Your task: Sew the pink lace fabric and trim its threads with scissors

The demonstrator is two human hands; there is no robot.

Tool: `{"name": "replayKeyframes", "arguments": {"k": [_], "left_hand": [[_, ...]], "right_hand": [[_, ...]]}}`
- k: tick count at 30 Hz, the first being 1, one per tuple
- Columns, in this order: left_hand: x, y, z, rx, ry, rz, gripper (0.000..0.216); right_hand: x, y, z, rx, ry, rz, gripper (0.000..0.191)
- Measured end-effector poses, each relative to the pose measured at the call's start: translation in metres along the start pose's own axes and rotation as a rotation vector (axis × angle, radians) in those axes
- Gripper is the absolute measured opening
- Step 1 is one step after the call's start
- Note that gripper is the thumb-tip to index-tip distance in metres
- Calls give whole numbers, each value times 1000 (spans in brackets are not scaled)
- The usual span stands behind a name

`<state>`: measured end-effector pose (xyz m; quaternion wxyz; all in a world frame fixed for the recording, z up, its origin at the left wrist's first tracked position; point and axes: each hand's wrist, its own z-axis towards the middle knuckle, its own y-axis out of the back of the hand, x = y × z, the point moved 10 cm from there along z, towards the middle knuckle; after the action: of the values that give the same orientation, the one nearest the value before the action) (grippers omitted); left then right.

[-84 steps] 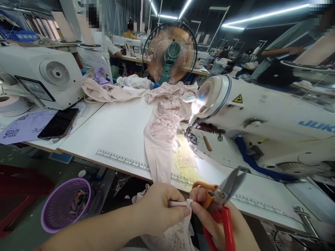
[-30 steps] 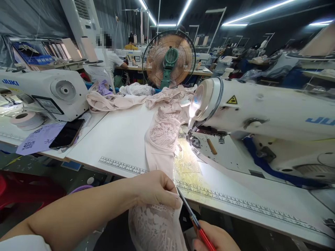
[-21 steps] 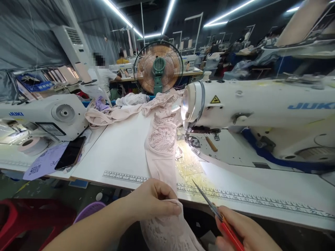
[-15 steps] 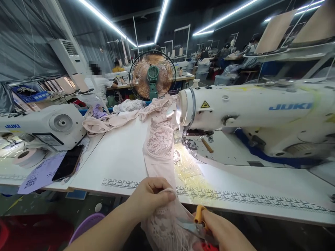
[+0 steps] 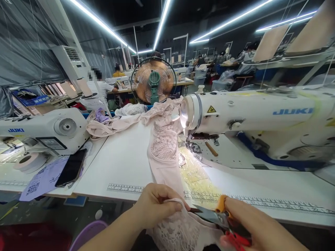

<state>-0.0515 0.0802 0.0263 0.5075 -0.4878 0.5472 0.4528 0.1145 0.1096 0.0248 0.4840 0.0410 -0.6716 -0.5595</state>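
Observation:
My left hand (image 5: 157, 205) pinches the edge of a pale pink lace garment (image 5: 164, 153) at the table's front edge. The garment runs from under my fingers up the white table to the needle of the white sewing machine (image 5: 251, 122). My right hand (image 5: 251, 226) holds scissors (image 5: 217, 218) with orange and red handles. Their blades point left, with the tips at the fabric just below my left fingers. More lace hangs down below both hands.
A ruler strip (image 5: 125, 188) runs along the white table's (image 5: 125, 160) front edge. A second sewing machine (image 5: 44, 132), a black phone (image 5: 71, 167) and a tape roll (image 5: 28, 162) are at left. A fan (image 5: 154, 81) stands behind a heap of pink garments. A purple basket (image 5: 83, 238) sits below.
The view has tilted up and shifted. My right hand with the scissors swung from pointing up toward the table to pointing left at the fabric held by my left hand.

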Motion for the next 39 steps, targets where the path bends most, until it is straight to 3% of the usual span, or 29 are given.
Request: {"name": "replayKeyframes", "arguments": {"k": [7, 14, 19, 21, 27, 39], "left_hand": [[-2, -13, -6, 97, 50, 10, 41], [2, -17, -6, 117, 61, -4, 36], [1, -21, -5, 119, 81, 17, 35], [-1, -22, -4, 112, 80, 42, 33], [-7, -25, -3, 111, 50, 68, 26], [-9, -27, 1, 81, 46, 127, 24]], "right_hand": [[0, 16, 7, 107, 11, -249, 34], [6, 32, 2, -122, -49, -246, 26], [6, 33, -1, -154, -68, -246, 25], [6, 33, -1, -125, -70, -243, 24], [-6, 22, -3, 127, -136, -255, 24], [-15, 21, -14, 114, -165, -241, 22]]}}
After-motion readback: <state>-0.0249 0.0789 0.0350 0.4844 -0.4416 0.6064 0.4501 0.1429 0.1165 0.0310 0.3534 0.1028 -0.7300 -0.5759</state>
